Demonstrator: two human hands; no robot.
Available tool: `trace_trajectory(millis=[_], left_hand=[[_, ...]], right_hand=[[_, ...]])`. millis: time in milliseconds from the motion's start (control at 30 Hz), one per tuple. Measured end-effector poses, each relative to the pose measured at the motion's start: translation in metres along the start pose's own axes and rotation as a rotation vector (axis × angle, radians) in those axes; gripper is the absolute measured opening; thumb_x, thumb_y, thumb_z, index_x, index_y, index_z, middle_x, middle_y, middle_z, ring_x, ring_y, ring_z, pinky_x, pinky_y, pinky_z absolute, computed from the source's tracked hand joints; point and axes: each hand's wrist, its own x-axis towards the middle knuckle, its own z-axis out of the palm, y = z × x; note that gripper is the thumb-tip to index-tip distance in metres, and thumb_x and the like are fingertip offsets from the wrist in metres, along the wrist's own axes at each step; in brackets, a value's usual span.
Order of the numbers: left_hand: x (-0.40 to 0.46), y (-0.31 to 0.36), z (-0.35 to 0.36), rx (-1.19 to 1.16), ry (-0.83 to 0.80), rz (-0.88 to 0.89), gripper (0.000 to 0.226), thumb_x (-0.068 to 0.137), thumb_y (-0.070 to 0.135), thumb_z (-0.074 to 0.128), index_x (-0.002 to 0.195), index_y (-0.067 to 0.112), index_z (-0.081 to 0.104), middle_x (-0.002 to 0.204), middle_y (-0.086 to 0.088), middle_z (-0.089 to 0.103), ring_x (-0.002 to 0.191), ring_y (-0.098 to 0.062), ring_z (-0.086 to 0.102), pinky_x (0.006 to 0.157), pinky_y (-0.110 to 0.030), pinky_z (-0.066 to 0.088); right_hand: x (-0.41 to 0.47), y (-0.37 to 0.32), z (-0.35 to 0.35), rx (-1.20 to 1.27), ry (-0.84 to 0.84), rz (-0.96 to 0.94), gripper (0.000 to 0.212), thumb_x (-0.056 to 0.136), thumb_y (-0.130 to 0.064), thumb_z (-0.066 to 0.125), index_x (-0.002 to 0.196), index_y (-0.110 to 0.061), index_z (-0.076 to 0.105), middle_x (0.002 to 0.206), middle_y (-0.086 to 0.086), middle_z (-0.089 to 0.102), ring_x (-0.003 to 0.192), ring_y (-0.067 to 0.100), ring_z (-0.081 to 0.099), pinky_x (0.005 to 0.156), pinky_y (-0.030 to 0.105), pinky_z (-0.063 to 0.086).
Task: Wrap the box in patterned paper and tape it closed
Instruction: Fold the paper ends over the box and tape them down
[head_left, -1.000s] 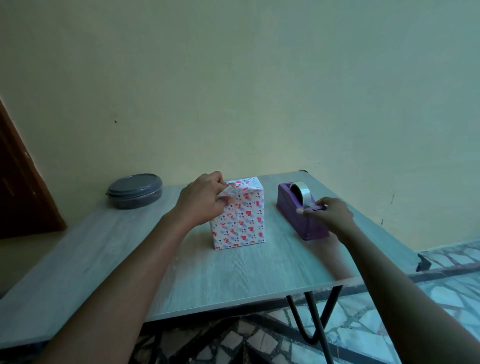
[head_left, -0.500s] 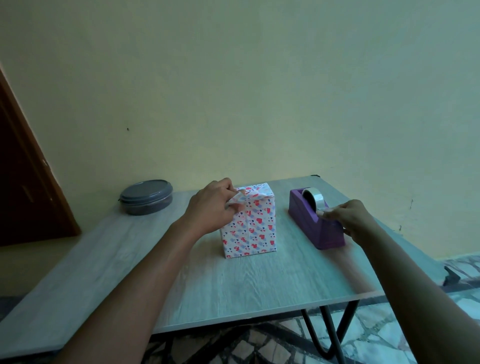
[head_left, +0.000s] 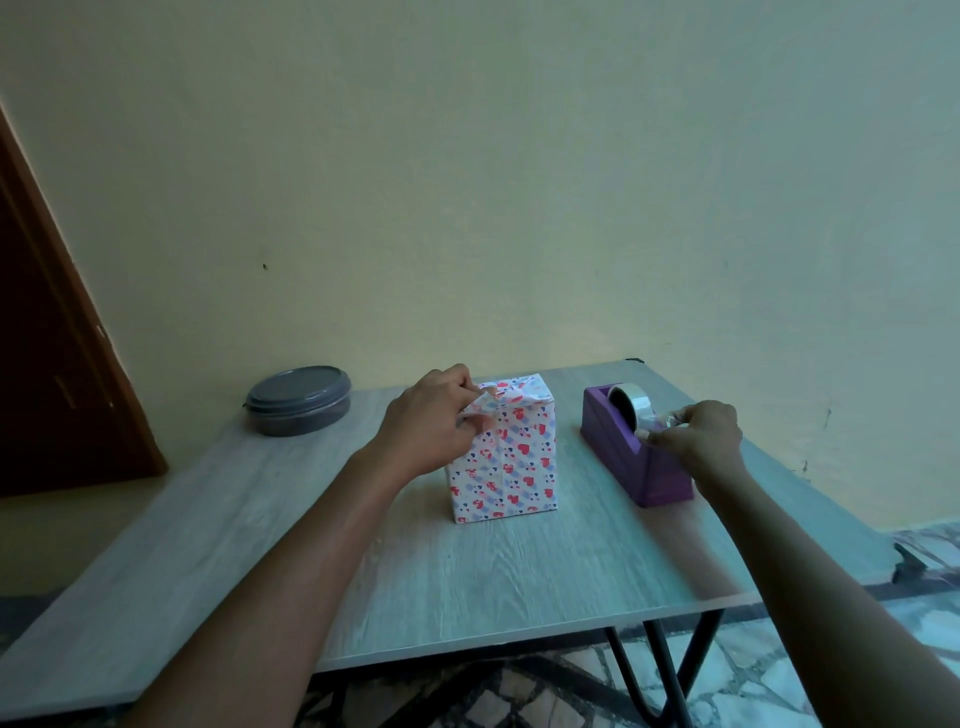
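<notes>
On the grey wood-look table (head_left: 467, 582), mid-top, stands the box (head_left: 506, 462), upright, already covered in heart-patterned paper (head_left: 519, 467) on the sides I can see. Top end is still loose: folded flaps bunched and creased, not flat. Left hand (head_left: 431, 423) sits at the box's upper left corner, fingers curled, pinching the top flap down against the paper. Right hand (head_left: 696, 434) is over at the purple tape dispenser (head_left: 641, 457), just right of the box, not touching it; thumb and fingers are closed on the free end of the clear tape (head_left: 657, 418), drawn a little off the roll (head_left: 628, 402). Whether it's cut yet, can't tell.

Handling guess: box looks light, likely cardboard, stiff enough to press on but would slide or tip if pushed sideways, so hold it from above, pressing down. Paper is thin, creases easily, tears at corners if pulled hard; glossy-ish, flaps want to spring open. Best hold is right where the left hand is, on the fold overlap near the top edge, keeping it pinned until tape lands. Tape is sticky and floppy, will curl onto itself or the fingers; hold by the very end, keep it taut. Dispenser looks heavy enough to stay put while pulling.

Back left on the table: a round dark container with lid (head_left: 297, 400), well apart from the box. Dark door (head_left: 47, 395) at far left.
</notes>
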Motion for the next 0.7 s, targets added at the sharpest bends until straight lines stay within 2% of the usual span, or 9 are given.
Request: trace_trajectory(millis=[67,133,233,300,400,467,567,633,700], left_hand=[[0.0,-0.001,0.0,0.001,-0.003,-0.002,0.021,0.093,0.037,0.067,0.111,0.033,0.076,0.1,0.011,0.053,0.099,-0.016,0.053,0.075,-0.041,0.053],[0.0,-0.002,0.0,-0.002,-0.001,-0.005,0.021,0.093,0.037,0.067,0.111,0.034,0.076,0.1,0.012,0.053,0.099,-0.015,0.053,0.077,-0.041,0.053],[0.0,-0.001,0.001,-0.003,0.001,-0.006,0.023,0.093,0.037,0.066,0.113,0.032,0.076,0.1,0.011,0.054,0.098,-0.015,0.053,0.077,-0.041,0.052],[0.0,-0.001,0.001,-0.002,0.003,-0.005,0.023,0.093,0.037,0.066,0.113,0.031,0.076,0.1,0.011,0.054,0.098,-0.015,0.053,0.077,-0.041,0.052],[0.0,-0.001,0.001,-0.004,0.001,-0.01,0.024,0.093,0.038,0.067,0.114,0.03,0.076,0.101,0.01,0.054,0.098,-0.015,0.053,0.076,-0.04,0.052],[-0.001,-0.001,0.002,-0.008,0.006,-0.006,0.024,0.093,0.038,0.067,0.115,0.03,0.075,0.101,0.01,0.054,0.098,-0.015,0.053,0.075,-0.039,0.052],[-0.001,-0.001,0.002,-0.005,0.014,0.0,0.023,0.093,0.035,0.067,0.114,0.03,0.076,0.101,0.009,0.055,0.098,-0.015,0.053,0.075,-0.039,0.052],[-0.002,-0.001,0.002,-0.003,0.013,-0.001,0.023,0.093,0.034,0.066,0.113,0.03,0.076,0.101,0.01,0.054,0.098,-0.015,0.052,0.075,-0.04,0.052],[-0.001,-0.001,0.003,0.003,0.014,0.0,0.023,0.093,0.033,0.065,0.113,0.03,0.076,0.1,0.01,0.054,0.097,-0.015,0.052,0.074,-0.04,0.052]], right_hand=[[-0.004,0.0,0.002,-0.004,0.006,-0.072,0.051,0.061,-0.02,0.1,0.052,-0.016,0.049,0.075,0.008,0.049,0.086,0.027,0.042,0.058,0.029,0.027],[-0.012,-0.002,0.003,-0.023,0.067,-0.12,0.048,0.065,-0.017,0.097,0.058,-0.012,0.05,0.084,0.008,0.047,0.084,0.023,0.041,0.054,0.029,0.026],[-0.029,-0.006,0.005,-0.055,0.155,-0.118,0.039,0.072,-0.023,0.093,0.084,-0.003,0.062,0.11,0.01,0.043,0.085,0.027,0.048,0.071,0.034,0.04],[-0.037,-0.005,0.005,-0.051,0.184,-0.067,0.042,0.073,-0.03,0.092,0.086,-0.004,0.063,0.112,0.012,0.044,0.081,0.029,0.048,0.074,0.037,0.043],[-0.041,0.001,0.003,0.032,0.225,0.004,0.054,0.065,-0.038,0.095,0.061,-0.009,0.049,0.081,0.014,0.049,0.059,0.026,0.041,0.055,0.031,0.033],[-0.045,0.007,0.002,0.131,0.214,0.057,0.057,0.064,-0.04,0.096,0.056,-0.008,0.048,0.061,0.01,0.043,0.053,0.024,0.039,0.051,0.031,0.029],[-0.05,0.014,0.0,0.405,0.154,0.193,0.049,0.068,-0.042,0.09,0.066,-0.004,0.059,0.07,0.013,0.058,0.064,0.028,0.059,0.06,0.042,0.05],[-0.051,0.02,0.0,0.609,0.099,0.285,0.034,0.078,-0.029,0.083,0.078,-0.003,0.06,0.092,0.018,0.067,0.083,0.031,0.069,0.071,0.045,0.058],[-0.051,0.029,0.0,0.654,0.052,0.322,0.02,0.087,-0.015,0.078,0.084,-0.002,0.063,0.101,0.022,0.07,0.088,0.033,0.071,0.075,0.046,0.06]])
